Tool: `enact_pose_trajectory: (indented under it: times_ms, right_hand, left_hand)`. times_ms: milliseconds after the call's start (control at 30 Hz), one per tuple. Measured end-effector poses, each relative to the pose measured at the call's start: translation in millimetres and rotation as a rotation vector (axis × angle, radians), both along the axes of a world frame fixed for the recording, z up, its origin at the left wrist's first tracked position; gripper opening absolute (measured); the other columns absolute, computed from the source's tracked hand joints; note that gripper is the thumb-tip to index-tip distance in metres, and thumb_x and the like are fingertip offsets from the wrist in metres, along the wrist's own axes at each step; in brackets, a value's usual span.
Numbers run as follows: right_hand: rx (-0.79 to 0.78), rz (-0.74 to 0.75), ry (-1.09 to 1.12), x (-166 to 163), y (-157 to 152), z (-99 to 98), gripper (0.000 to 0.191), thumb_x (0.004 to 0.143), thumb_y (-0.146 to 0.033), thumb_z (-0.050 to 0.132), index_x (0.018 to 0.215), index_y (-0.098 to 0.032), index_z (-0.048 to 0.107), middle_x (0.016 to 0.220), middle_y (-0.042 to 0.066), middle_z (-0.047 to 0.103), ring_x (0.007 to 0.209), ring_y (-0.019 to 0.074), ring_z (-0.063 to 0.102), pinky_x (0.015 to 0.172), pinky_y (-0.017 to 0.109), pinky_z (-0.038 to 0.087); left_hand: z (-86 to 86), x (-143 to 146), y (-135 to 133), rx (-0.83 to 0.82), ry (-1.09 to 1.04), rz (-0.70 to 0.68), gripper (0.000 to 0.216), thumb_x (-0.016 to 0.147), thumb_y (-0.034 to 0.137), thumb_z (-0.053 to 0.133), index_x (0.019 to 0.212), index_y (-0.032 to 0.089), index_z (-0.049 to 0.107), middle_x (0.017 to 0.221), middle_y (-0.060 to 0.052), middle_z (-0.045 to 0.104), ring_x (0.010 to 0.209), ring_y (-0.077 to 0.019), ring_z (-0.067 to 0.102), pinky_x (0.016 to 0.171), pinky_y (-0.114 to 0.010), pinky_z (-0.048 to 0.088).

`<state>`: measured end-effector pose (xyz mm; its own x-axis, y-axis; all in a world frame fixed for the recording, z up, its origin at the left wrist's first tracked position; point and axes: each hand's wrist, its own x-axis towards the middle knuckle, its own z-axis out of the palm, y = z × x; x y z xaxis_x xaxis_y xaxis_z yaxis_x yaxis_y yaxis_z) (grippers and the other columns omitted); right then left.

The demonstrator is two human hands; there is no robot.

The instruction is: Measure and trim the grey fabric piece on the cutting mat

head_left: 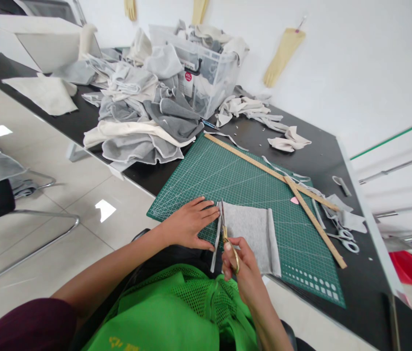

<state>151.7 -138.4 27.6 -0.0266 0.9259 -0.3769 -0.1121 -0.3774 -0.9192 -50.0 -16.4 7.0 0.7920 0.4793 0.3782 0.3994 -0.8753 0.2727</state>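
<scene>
A light grey piece of fabric [248,229] lies on the green cutting mat [224,168], with a narrow strip [216,243] along its left side. My right hand [240,261] grips gold-handled scissors [224,231] by the finger loops, their blades pointing away from me along the strip. On the left, my left hand [191,222] lies flat on the mat with fingers stretched out, the fingertips touching the strip's edge near the blade tips. The far ends of the blades are partly hard to make out against the cloth.
Two wooden rulers [246,157] [315,222] cross on the mat's right part. White-handled scissors [346,239] and fabric scraps [352,220] lie beyond. A heap of grey and cream cloths [136,107] stands behind, beside a filled clear plastic bin [213,73].
</scene>
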Motion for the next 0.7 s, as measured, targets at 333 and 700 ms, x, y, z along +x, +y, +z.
enact_pose_trajectory:
  times_ms: [333,700]
  right_hand:
    - [-0.008,-0.023,0.003,-2.1,-1.0,1.2,0.039,0.091,-0.06,0.065,0.1,-0.025,0.051,0.063,-0.01,0.047,0.045,0.0078,0.043,0.044,0.02,0.034]
    - [-0.001,-0.002,-0.02,1.7,-2.5,-1.3,0.037,0.092,-0.057,0.066,0.102,-0.025,0.052,0.064,-0.009,0.048,0.044,0.0075,0.043,0.044,0.02,0.031]
  left_hand:
    - [-0.6,0.5,-0.6,-0.001,-0.002,0.012,0.09,0.083,0.077,0.059,0.145,0.013,0.051,0.145,-0.015,0.057,0.139,-0.0341,0.048,0.126,-0.053,0.022]
    - [-4.8,-0.2,0.2,-0.002,-0.027,0.012,0.086,0.083,0.074,0.061,0.143,0.013,0.052,0.145,-0.015,0.057,0.14,-0.0348,0.047,0.125,-0.053,0.023]
